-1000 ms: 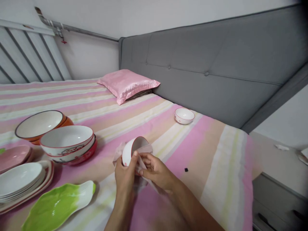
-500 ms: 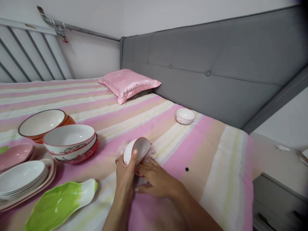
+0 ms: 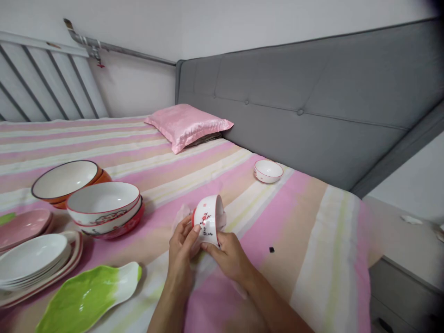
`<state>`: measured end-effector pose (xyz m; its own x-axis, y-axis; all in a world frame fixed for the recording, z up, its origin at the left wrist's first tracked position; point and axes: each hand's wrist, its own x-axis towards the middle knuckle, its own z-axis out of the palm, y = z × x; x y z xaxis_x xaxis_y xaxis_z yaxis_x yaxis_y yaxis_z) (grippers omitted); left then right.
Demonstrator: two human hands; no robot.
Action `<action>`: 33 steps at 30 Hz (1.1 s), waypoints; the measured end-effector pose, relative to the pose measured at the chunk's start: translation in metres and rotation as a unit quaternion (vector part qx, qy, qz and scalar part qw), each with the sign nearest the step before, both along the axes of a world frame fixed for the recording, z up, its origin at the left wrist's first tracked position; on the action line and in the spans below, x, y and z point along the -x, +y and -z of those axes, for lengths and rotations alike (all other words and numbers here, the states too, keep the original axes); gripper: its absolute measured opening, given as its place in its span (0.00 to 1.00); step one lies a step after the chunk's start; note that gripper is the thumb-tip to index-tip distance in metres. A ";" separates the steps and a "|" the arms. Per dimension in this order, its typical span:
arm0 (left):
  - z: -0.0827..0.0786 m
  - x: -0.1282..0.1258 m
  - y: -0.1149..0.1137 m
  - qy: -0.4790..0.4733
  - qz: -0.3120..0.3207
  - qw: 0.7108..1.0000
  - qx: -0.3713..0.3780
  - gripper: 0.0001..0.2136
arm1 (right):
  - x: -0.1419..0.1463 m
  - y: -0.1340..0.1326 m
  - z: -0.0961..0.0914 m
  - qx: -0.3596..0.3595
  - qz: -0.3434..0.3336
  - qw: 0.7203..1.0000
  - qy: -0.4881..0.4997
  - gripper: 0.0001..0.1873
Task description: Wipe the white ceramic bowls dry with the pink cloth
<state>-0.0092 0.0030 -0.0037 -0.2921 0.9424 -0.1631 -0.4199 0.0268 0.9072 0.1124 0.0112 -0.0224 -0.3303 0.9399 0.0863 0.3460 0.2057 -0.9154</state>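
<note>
Both my hands hold a small white bowl (image 3: 208, 220) with a red rim and red pattern, tipped on its side just above the striped bed sheet (image 3: 305, 231). My left hand (image 3: 183, 245) grips its left side with the thumb on the wall. My right hand (image 3: 227, 253) clasps it from below and to the right. A thin pale wipe (image 3: 181, 216) shows behind the bowl, partly hidden by my fingers. A second small white bowl (image 3: 268, 170) stands upright farther off near the grey headboard (image 3: 312, 101).
At the left lie a stack of large bowls (image 3: 104, 208), an orange bowl (image 3: 65, 180), white plates (image 3: 31, 259), a pink plate (image 3: 19, 226) and a green leaf-shaped dish (image 3: 83, 296). A pink pillow (image 3: 187, 124) lies at the bed's head. A bedside cabinet (image 3: 405, 273) stands at the right.
The small bowl has been turned so its patterned outside faces me, where earlier its opening showed. My right hand has shifted up onto the bowl's wall.
</note>
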 end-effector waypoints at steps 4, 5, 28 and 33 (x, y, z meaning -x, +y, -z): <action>0.000 -0.001 -0.001 0.006 0.049 0.999 -0.008 0.30 | 0.002 -0.007 -0.009 0.044 -0.042 0.980 0.189 0.17; 0.000 -0.001 -0.001 0.023 0.049 0.999 -0.007 0.31 | 0.001 -0.007 -0.011 0.052 -0.071 0.975 0.206 0.21; 0.021 0.007 0.007 -0.019 0.058 0.998 0.034 0.24 | -0.009 0.006 -0.003 -0.154 -0.004 0.964 -0.218 0.10; 0.017 0.003 0.003 -0.047 0.083 0.995 -0.022 0.19 | -0.004 -0.008 -0.014 -0.032 0.067 0.997 -0.015 0.15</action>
<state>-0.0125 0.0058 -0.0211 -0.1165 0.9833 -0.1401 -0.4951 0.0648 0.8664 0.1160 0.0035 -0.0079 -0.2053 0.9687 0.1396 0.4017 0.2135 -0.8905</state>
